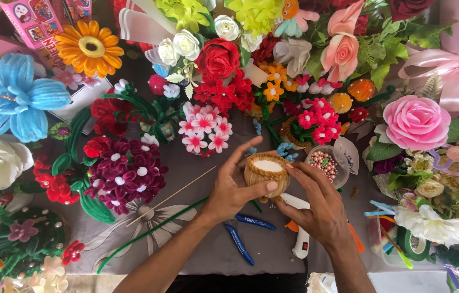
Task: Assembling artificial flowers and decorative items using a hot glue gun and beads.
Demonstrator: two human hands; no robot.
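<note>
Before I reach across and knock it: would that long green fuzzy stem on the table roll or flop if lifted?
The green fuzzy stem looks thin and long, so probably light and bendy, sagging if lifted by one end. Its fuzzy surface likely grips the grey cloth, so it should hardly roll.

A desk point(207, 255) covered by a grey cloth fills nearly the whole view, lit evenly by soft, bright light with only faint shadows. Handmade flowers crowd its far edge and both sides, among them a blue flower point(15, 97), a pink rose point(415, 122) and a pink ribbon bow point(457, 62). No wall or window shows.
</note>
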